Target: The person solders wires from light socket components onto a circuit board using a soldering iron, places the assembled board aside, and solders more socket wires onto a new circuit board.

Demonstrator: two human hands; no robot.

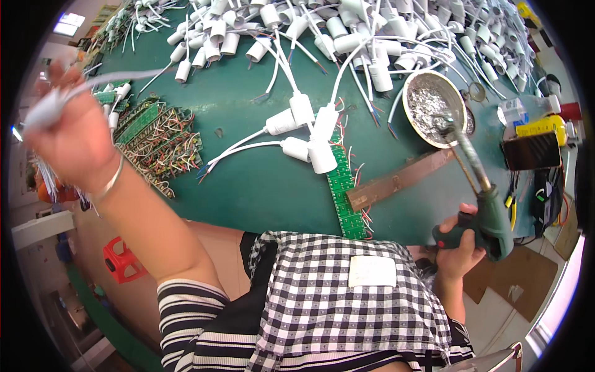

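Raised at the far left, my left hand (83, 146) is closed around a white cylindrical lamp holder (44, 111); its white cable trails to the right, and motion blurs the fingers. On the right, my right hand (463, 251) grips the handle of a green soldering gun (493, 217). The gun's metal tip reaches into a round bowl (406, 102) of silvery, crumbly material. Between the hands, several white lamp holders (322, 155) with cables lie at the top end of a green circuit board strip (347, 198). Red and white wires stick out along the strip.
A large heap of white lamp holders (338, 28) covers the far side of the green table (248, 186). Wired circuit boards (155, 133) are piled at left. A brown bar (403, 180) crosses the strip. A dark box (531, 150) and yellow-handled pliers (511, 204) are at right; a red stool (124, 260) stands below.
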